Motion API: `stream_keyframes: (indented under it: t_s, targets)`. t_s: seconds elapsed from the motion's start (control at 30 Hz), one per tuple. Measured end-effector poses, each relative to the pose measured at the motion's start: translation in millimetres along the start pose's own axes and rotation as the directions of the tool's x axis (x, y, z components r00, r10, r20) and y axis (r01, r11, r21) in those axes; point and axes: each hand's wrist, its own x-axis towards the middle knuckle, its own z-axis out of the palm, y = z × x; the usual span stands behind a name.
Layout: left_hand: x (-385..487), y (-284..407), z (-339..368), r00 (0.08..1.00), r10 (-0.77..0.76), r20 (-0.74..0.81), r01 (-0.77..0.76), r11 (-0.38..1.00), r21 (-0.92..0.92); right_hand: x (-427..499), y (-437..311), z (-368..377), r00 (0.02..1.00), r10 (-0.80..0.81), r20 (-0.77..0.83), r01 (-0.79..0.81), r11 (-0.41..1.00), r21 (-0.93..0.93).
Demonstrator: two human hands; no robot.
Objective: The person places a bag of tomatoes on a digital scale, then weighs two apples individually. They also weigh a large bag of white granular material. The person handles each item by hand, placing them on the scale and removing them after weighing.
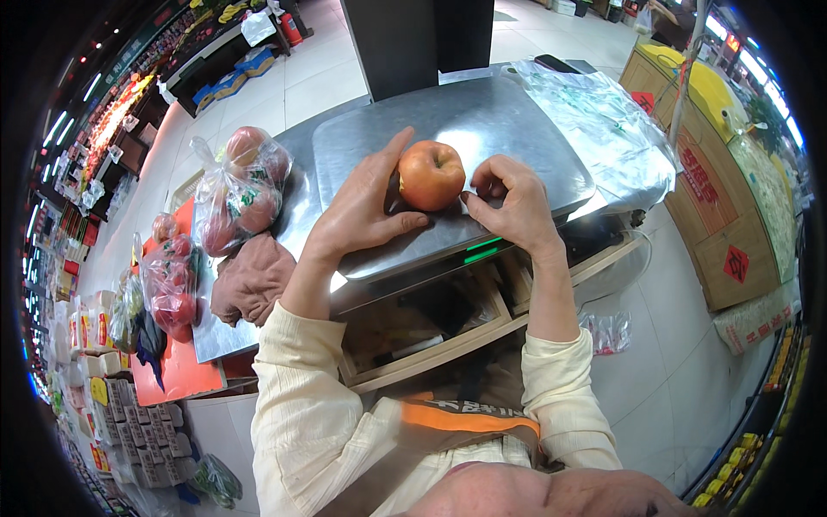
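Note:
A reddish-orange apple sits on the metal plate of a weighing scale, its stem hollow facing up and a pale yellow patch on its left side. My left hand is spread along the apple's left side, thumb below it and a finger reaching past its top; whether it touches is hard to tell. Close to the apple's right edge is my right hand, its fingers curled with a gap between thumb and forefinger and nothing held. Green lit digits glow on the scale's front edge.
Left of the scale are a tied clear bag of apples, a brown cloth and a bag of red fruit. Plastic bags and a phone lie right. An open wooden drawer sits below; a dark pillar rises behind.

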Motion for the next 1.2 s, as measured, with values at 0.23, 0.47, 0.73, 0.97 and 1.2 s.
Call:
stream_keyframes:
  t_s: [0.23, 0.47, 0.73, 0.97, 1.2]
  targets:
    - [0.7, -1.2, 0.7, 1.000, 0.010, -0.029, -0.011, 0.999, -0.036, 1.8, 1.5, 2.1, 0.951, -0.288, -0.113, 0.282, 0.957, -0.067]
    - [-0.1, 1.0, 2.1, 0.999, -0.027, -0.033, 0.026, 0.999, -0.029, 1.9, 13.4, 10.6, 0.889, -0.407, -0.210, 0.341, 0.895, -0.287]
    - [1.1, 1.5, 3.3, 1.000, -0.009, -0.017, 0.009, 1.000, 0.009, 2.1, 11.5, 6.3, 0.954, -0.290, -0.079, 0.279, 0.952, -0.125]
    - [0.4, 2.7, 2.7, 1.000, -0.026, -0.004, 0.027, 1.000, 0.012, 1.2, 8.7, 8.1, 0.947, -0.289, -0.143, 0.276, 0.956, -0.103]
    - [0.0, 0.3, 1.1, 0.984, 0.028, -0.177, -0.040, 0.997, -0.067, 2.9, 17.1, 8.4, 0.938, -0.301, -0.172, 0.282, 0.951, -0.125]
